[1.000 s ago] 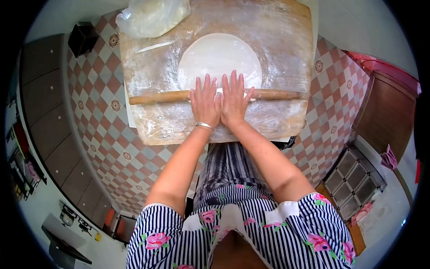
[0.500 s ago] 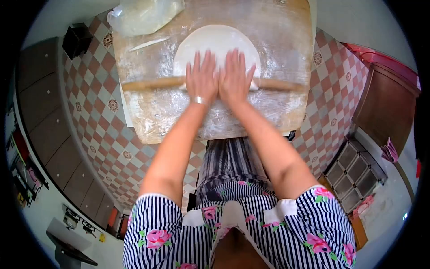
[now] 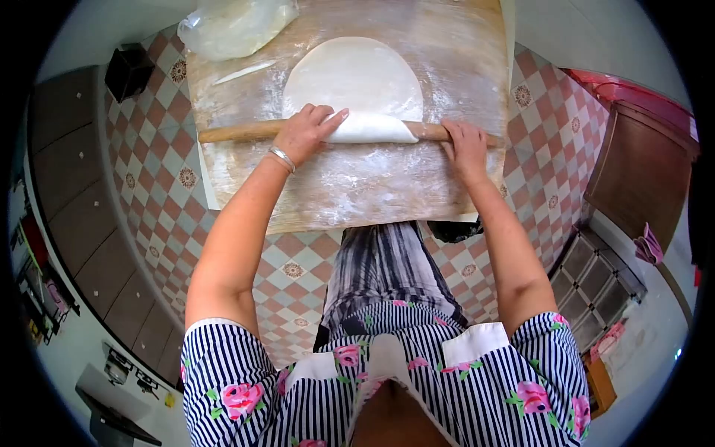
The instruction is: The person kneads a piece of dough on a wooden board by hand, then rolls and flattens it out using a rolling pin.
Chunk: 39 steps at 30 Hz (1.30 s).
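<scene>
A long wooden rolling pin [image 3: 234,132] lies crosswise on a floury wooden board [image 3: 357,197]. The near edge of a round, thin sheet of dough [image 3: 350,71] is wrapped about the pin's middle. My left hand [image 3: 304,134], with a silver bracelet at the wrist, is curled over the pin at the left end of the dough roll; its fingertips touch the dough. Toward the pin's right end, my right hand [image 3: 466,145] grips the bare wood, apart from the dough.
At the board's far left corner sits a clear plastic bag [image 3: 234,30] with something pale inside. A thin white strip [image 3: 243,72] lies just below it. Checkered tile floor [image 3: 167,138] surrounds the board, and a dark bin [image 3: 129,72] stands at the left.
My hands were side by side, flat on the dough roll at the middle. They have moved apart, left and right, and now grip the pin.
</scene>
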Each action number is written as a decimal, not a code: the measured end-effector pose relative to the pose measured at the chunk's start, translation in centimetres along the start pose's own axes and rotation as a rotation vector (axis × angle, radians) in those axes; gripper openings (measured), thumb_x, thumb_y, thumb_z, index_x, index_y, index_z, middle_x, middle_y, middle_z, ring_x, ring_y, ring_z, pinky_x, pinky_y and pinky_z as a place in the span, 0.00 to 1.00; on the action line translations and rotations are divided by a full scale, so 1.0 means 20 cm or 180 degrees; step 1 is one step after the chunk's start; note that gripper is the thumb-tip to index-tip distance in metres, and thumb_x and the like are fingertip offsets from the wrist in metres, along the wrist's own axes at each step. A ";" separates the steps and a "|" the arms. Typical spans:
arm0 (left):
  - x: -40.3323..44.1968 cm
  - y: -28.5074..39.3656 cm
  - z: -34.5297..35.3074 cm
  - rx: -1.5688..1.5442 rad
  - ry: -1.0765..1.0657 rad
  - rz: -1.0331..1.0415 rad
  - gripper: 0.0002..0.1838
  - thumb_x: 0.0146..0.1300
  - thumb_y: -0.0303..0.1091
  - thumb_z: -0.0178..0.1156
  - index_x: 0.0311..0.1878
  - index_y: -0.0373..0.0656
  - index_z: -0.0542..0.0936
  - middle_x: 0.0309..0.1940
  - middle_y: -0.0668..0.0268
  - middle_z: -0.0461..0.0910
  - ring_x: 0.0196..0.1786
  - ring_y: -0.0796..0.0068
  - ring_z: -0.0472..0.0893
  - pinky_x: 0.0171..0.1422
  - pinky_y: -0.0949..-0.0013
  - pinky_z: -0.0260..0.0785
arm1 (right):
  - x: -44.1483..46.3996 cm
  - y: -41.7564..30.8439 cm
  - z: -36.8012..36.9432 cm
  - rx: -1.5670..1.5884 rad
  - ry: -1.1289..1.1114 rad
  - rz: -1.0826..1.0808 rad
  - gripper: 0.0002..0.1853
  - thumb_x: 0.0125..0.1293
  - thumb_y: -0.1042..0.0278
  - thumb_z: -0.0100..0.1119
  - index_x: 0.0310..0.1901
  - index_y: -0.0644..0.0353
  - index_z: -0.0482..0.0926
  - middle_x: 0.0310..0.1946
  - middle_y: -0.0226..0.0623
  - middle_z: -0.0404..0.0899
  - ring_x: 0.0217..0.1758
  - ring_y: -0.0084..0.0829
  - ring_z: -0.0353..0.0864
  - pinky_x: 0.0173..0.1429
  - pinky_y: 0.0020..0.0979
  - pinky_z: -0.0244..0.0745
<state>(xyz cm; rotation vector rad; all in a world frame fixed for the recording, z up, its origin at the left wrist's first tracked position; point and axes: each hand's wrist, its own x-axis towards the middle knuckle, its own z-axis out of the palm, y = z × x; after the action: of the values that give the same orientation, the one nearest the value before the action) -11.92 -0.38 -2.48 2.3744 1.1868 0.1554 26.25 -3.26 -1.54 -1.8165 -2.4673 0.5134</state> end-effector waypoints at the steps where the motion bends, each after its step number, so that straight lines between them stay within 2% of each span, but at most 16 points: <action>1: 0.00 0.02 0.00 -0.0002 -0.0043 -0.0016 0.43 0.47 0.31 0.72 0.71 0.58 0.70 0.52 0.64 0.77 0.51 0.59 0.77 0.55 0.63 0.76 | 0.02 0.03 -0.04 0.0130 -0.0113 -0.0119 0.28 0.58 0.66 0.68 0.62 0.49 0.74 0.53 0.37 0.78 0.60 0.43 0.73 0.65 0.47 0.64; 4: -0.02 0.13 -0.01 -0.0227 -0.0250 -0.0128 0.45 0.45 0.35 0.75 0.71 0.59 0.69 0.53 0.64 0.77 0.52 0.59 0.77 0.55 0.61 0.76 | 0.07 0.09 -0.21 0.0572 -0.0413 -0.0391 0.25 0.54 0.69 0.69 0.56 0.52 0.78 0.41 0.40 0.80 0.48 0.48 0.76 0.54 0.44 0.70; 7: -0.03 0.27 0.04 -0.0379 -0.0372 -0.0286 0.45 0.45 0.38 0.76 0.70 0.58 0.70 0.54 0.65 0.76 0.53 0.61 0.76 0.53 0.61 0.76 | -0.01 0.17 -0.20 0.0380 -0.1150 -0.0110 0.28 0.55 0.73 0.67 0.60 0.52 0.77 0.49 0.41 0.79 0.54 0.47 0.76 0.59 0.44 0.70; 9: -0.06 0.32 0.09 -0.0277 -0.0230 -0.0426 0.44 0.44 0.37 0.76 0.69 0.59 0.71 0.53 0.65 0.75 0.52 0.62 0.76 0.50 0.63 0.77 | -0.05 0.09 -0.15 0.0535 -0.0642 0.0172 0.29 0.58 0.70 0.66 0.63 0.50 0.75 0.58 0.42 0.75 0.63 0.46 0.71 0.68 0.46 0.63; 10: -0.06 0.36 0.04 -0.0368 -0.0490 -0.0684 0.41 0.48 0.37 0.74 0.69 0.52 0.71 0.59 0.63 0.74 0.60 0.60 0.74 0.59 0.59 0.74 | -0.06 -0.01 -0.13 0.0623 -0.0399 0.0293 0.29 0.60 0.68 0.65 0.65 0.49 0.74 0.63 0.43 0.74 0.68 0.46 0.69 0.73 0.47 0.59; 12: -0.08 0.44 0.07 -0.0016 -0.0188 -0.0776 0.37 0.56 0.38 0.68 0.70 0.47 0.69 0.67 0.62 0.69 0.69 0.59 0.68 0.68 0.55 0.66 | -0.02 -0.35 -0.08 0.0794 -0.0022 0.0421 0.30 0.66 0.63 0.58 0.70 0.50 0.69 0.74 0.46 0.61 0.78 0.46 0.56 0.80 0.47 0.46; 15: -0.07 0.55 0.17 -0.0180 0.0077 -0.1254 0.33 0.65 0.39 0.56 0.73 0.41 0.65 0.76 0.60 0.59 0.78 0.59 0.56 0.78 0.50 0.49 | 0.13 -0.74 0.13 0.0731 -0.0002 0.0634 0.34 0.72 0.53 0.49 0.77 0.52 0.57 0.80 0.44 0.47 0.83 0.44 0.42 0.82 0.54 0.33; 16: -0.06 0.57 0.18 -0.0345 0.0126 -0.1476 0.32 0.67 0.39 0.52 0.74 0.39 0.64 0.78 0.60 0.56 0.81 0.59 0.51 0.81 0.48 0.43 | 0.17 -0.79 0.19 0.0502 0.0118 0.0728 0.34 0.71 0.55 0.50 0.76 0.52 0.57 0.80 0.44 0.48 0.83 0.44 0.43 0.81 0.55 0.34; 19: 0.08 0.47 0.21 0.0001 0.0478 -0.1760 0.30 0.73 0.42 0.41 0.75 0.40 0.62 0.80 0.59 0.53 0.81 0.55 0.49 0.81 0.46 0.39 | 0.34 -0.79 0.22 0.0376 0.0499 0.0728 0.35 0.69 0.55 0.51 0.76 0.54 0.58 0.79 0.47 0.48 0.83 0.44 0.43 0.80 0.57 0.33; 23: 0.23 0.40 0.19 0.0518 0.0680 -0.1932 0.29 0.73 0.44 0.44 0.75 0.45 0.64 0.79 0.61 0.54 0.81 0.54 0.51 0.80 0.42 0.40 | 0.42 -0.75 0.21 0.0496 0.0656 0.0642 0.36 0.67 0.55 0.52 0.75 0.56 0.58 0.79 0.49 0.47 0.83 0.45 0.43 0.80 0.59 0.34; 28: -0.08 0.70 0.32 -0.0367 0.0406 -0.2299 0.29 0.75 0.48 0.42 0.74 0.46 0.65 0.79 0.61 0.54 0.81 0.52 0.49 0.80 0.40 0.38 | -0.01 -0.84 0.22 0.0176 -0.0367 0.0682 0.36 0.70 0.56 0.48 0.77 0.57 0.54 0.80 0.47 0.47 0.84 0.43 0.41 0.79 0.62 0.28; 31: 0.17 0.46 0.26 0.0073 0.0686 -0.2122 0.30 0.75 0.48 0.41 0.75 0.46 0.64 0.80 0.61 0.53 0.82 0.52 0.48 0.80 0.40 0.37 | 0.32 -0.76 0.22 0.0102 0.0297 0.0550 0.36 0.70 0.56 0.47 0.77 0.58 0.54 0.79 0.47 0.48 0.83 0.42 0.43 0.80 0.62 0.30; 34: 0.42 0.28 0.11 0.0583 0.1353 -0.2115 0.29 0.75 0.47 0.41 0.75 0.46 0.64 0.80 0.62 0.53 0.82 0.52 0.48 0.80 0.40 0.37 | 0.58 -0.74 0.17 0.0038 0.0711 0.0477 0.35 0.70 0.56 0.46 0.76 0.60 0.57 0.79 0.44 0.49 0.83 0.39 0.44 0.81 0.58 0.33; 35: 0.40 0.31 0.12 0.0321 0.1387 -0.2078 0.29 0.75 0.47 0.41 0.75 0.47 0.64 0.80 0.62 0.54 0.82 0.52 0.48 0.80 0.40 0.37 | 0.63 -0.73 0.14 -0.0055 0.0835 0.0374 0.34 0.70 0.57 0.46 0.76 0.60 0.57 0.79 0.44 0.50 0.83 0.39 0.45 0.81 0.58 0.33; 37: 0.18 0.47 0.23 -0.0190 0.1365 -0.2008 0.28 0.75 0.46 0.41 0.75 0.47 0.66 0.79 0.63 0.55 0.82 0.52 0.48 0.80 0.40 0.37 | 0.35 -0.79 0.15 0.0284 0.0366 0.0564 0.34 0.70 0.56 0.46 0.75 0.60 0.59 0.78 0.44 0.53 0.83 0.41 0.46 0.80 0.59 0.33; 39: -0.02 0.63 0.32 -0.0255 0.0415 -0.2279 0.28 0.76 0.47 0.40 0.74 0.47 0.67 0.79 0.63 0.55 0.81 0.51 0.49 0.80 0.40 0.37 | 0.08 -0.81 0.24 0.0164 -0.0114 0.0606 0.34 0.70 0.55 0.46 0.75 0.60 0.58 0.77 0.44 0.55 0.83 0.41 0.45 0.80 0.60 0.34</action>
<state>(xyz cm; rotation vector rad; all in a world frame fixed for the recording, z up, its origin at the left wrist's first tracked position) -1.05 -9.40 -2.23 1.7568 1.9642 0.1133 9.75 -7.12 -1.88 -2.0505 -2.2914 0.6176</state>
